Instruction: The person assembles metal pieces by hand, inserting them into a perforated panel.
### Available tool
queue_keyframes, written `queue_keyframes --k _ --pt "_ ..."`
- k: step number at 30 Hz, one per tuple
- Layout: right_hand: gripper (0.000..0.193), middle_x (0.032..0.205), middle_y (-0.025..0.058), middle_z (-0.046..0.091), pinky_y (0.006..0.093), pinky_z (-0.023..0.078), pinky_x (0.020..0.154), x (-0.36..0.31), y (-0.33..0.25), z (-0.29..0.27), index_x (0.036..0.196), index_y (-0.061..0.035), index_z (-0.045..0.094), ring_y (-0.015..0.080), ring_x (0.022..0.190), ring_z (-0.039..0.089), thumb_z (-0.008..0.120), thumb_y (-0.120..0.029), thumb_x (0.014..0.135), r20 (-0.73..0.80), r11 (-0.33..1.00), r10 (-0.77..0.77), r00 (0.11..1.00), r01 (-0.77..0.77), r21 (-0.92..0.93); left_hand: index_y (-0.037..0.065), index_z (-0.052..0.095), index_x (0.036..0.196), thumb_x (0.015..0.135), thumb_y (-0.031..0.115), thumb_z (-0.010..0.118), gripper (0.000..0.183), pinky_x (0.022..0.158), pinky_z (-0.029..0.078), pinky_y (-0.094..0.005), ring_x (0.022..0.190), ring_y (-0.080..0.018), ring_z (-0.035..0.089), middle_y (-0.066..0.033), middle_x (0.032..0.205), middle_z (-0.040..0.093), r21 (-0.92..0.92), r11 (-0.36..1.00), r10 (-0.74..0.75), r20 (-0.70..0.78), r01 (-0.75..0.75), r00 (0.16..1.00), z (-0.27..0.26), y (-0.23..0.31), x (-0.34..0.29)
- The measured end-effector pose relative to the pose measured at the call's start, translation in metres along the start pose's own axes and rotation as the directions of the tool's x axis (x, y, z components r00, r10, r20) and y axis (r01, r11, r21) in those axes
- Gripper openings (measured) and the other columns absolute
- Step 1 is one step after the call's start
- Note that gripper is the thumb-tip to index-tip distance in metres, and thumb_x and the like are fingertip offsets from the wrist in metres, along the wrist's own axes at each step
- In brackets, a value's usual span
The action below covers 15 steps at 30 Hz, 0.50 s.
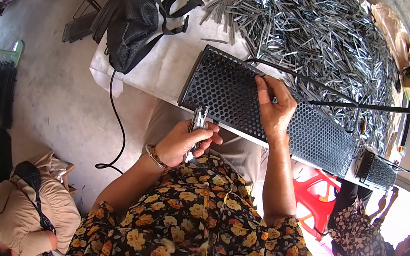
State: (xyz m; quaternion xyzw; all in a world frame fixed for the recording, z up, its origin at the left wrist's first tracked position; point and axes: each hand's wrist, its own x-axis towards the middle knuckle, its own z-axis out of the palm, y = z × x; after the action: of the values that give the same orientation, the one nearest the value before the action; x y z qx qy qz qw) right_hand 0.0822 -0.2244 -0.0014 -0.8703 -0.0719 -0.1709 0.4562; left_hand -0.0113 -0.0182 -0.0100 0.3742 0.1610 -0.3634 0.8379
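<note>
A long black perforated metal panel (223, 87) with a raised rim lies along the near edge of the table, partly over my lap. My left hand (179, 142) is closed around a small bundle of thin metal strips (199, 119), held upright just in front of the panel's near edge. Over the panel, my right hand (276, 110) has its thumb and fingers pinched together at the far rim. Whatever lies between those fingertips is too small and dark to name. Beyond the panel spreads a big heap of loose dark strips (299, 29).
A black bag (134, 22) with straps sits on the white-covered table (170, 59) at left. Black bars and a cable cross behind the panel. At right, a person (362, 232) works beside a red plastic stool (312, 202); another person (35, 202) is at lower left.
</note>
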Motion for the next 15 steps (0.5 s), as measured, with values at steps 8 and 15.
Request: queue_keyframes --k 8,15 --pt "0.013 0.080 0.0090 0.067 0.0238 0.048 0.056 -0.007 0.000 0.008 0.094 0.0001 0.068 0.0111 0.059 0.058 0.071 -0.006 0.082 -0.005 0.999 0.012 1.000 -0.012 0.037 -0.001 0.058 0.103 0.094 0.013 0.054 0.017 0.050 0.040 -0.0203 0.062 -0.0054 0.048 -0.0085 0.091 0.062 0.042 0.999 -0.026 -0.008 0.027 1.000 -0.003 0.001 0.001" --pt "0.014 0.089 0.0069 0.066 0.0219 0.047 0.056 -0.010 -0.001 0.011 0.093 0.0004 0.068 0.0087 0.063 0.057 0.072 -0.003 0.081 -0.006 0.997 0.024 1.000 -0.023 0.080 -0.001 0.059 0.104 0.093 0.012 0.053 0.018 0.050 0.040 -0.0211 0.062 -0.0056 0.049 -0.0058 0.090 0.060 0.046 0.998 -0.048 0.035 0.047 0.998 -0.001 0.002 -0.001"
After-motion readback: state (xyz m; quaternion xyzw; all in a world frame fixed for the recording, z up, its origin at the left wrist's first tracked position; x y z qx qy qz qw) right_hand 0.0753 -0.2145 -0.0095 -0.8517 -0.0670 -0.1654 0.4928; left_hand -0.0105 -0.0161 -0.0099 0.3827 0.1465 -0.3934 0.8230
